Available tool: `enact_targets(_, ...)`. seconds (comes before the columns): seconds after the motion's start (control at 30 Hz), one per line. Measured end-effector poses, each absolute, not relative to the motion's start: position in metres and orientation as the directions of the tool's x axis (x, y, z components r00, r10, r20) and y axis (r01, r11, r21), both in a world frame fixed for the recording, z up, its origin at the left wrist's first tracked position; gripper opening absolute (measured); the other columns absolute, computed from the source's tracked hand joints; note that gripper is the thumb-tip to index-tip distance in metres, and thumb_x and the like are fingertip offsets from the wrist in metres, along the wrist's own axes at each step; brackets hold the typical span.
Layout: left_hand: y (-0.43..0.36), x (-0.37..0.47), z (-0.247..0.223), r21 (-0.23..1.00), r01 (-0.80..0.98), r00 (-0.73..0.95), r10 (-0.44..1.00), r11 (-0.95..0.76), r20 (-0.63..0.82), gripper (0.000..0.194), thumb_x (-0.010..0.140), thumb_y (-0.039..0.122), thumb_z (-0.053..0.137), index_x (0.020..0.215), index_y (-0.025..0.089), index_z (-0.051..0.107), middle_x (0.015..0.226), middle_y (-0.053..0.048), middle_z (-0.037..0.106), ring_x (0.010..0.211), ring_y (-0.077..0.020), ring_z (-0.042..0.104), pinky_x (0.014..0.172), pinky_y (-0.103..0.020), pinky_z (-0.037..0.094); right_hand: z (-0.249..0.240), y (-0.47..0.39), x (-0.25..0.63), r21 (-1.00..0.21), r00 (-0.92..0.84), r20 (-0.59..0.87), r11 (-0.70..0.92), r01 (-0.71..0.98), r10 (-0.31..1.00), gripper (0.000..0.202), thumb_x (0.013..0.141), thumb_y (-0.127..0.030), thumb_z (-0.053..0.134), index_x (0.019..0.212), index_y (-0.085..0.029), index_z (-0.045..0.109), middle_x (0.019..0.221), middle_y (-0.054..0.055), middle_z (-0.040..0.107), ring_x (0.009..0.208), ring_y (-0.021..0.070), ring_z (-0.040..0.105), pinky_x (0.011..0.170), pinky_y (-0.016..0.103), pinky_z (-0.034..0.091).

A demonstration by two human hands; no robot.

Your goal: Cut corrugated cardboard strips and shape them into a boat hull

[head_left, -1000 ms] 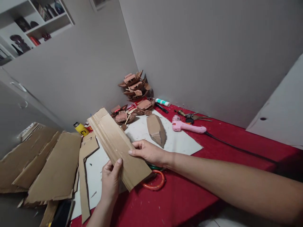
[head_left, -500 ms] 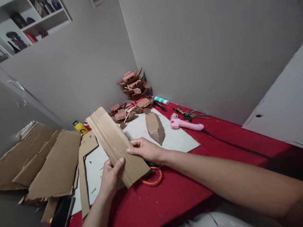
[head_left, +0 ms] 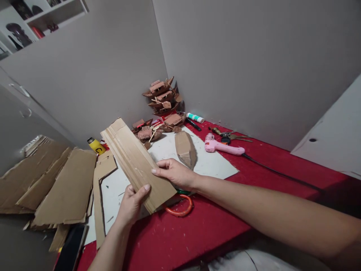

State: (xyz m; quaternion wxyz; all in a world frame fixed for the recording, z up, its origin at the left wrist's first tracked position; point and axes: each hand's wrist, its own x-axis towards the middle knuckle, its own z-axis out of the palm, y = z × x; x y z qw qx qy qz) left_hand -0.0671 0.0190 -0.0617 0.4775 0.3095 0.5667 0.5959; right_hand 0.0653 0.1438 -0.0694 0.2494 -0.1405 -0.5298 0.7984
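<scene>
A long strip of cardboard (head_left: pixel 135 160) with creased ridges along its left side is held tilted above the table. My left hand (head_left: pixel 132 203) grips its lower left edge, thumb on top. On the right edge, my right hand (head_left: pixel 175 173) pinches it, thumb also on the upper face; the other fingers are partly hidden beneath. Behind the right hand lies a boat-shaped cardboard piece (head_left: pixel 185 148) on a white sheet (head_left: pixel 217 163). A red-orange ring-shaped handle (head_left: pixel 180 207) and a bit of green show under the strip's near end.
Several small cardboard boats (head_left: pixel 162 96) are stacked in the corner. A pink glue gun (head_left: pixel 222 147) with a black cord lies right, near pliers-like metal tools (head_left: pixel 237 137). Cardboard sheets (head_left: pixel 67 184) lean at left, beside an angled cardboard offcut (head_left: pixel 99 203) and a yellow bottle (head_left: pixel 96 146).
The view has shifted slightly. Both hands still hold the cardboard strip, which is a little higher in view, and more of the ring-shaped handle and green part shows.
</scene>
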Motion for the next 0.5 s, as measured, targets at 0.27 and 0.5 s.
enact_targets(0.27, 0.022, -0.0733, -0.0554, 0.975, -0.22, -0.446, 0.89, -0.003, -0.098, 0.032, 0.069, 0.026, 0.074, 0.097, 0.01, 0.069, 0.091, -0.012, 0.074, 0.08, -0.0244, 0.07, 0.071, -0.031, 0.054, -0.0651, 0.1412, 0.0676, -0.964, -0.855, 0.022, -0.217, -0.157, 0.518, 0.028, 0.064, -0.04, 0.073, 0.068, -0.015, 0.061, 0.06, -0.004, 0.057, 0.054, 0.0105, 0.053, 0.043, 0.02, 0.047)
enact_targets(0.5, 0.0218, -0.0668, -0.0574, 0.984, -0.152, -0.394, 0.908, 0.09, -0.144, 0.035, 0.066, 0.032, 0.076, 0.09, 0.007, 0.068, 0.072, -0.012, 0.072, 0.046, -0.0163, 0.061, 0.043, -0.025, 0.048, -0.0727, 0.1443, 0.0623, -0.98, -0.831, 0.064, -0.122, -0.157, 0.553, 0.031, 0.07, -0.045, 0.066, 0.071, -0.014, 0.061, 0.06, -0.003, 0.057, 0.049, 0.0077, 0.05, 0.039, 0.017, 0.044)
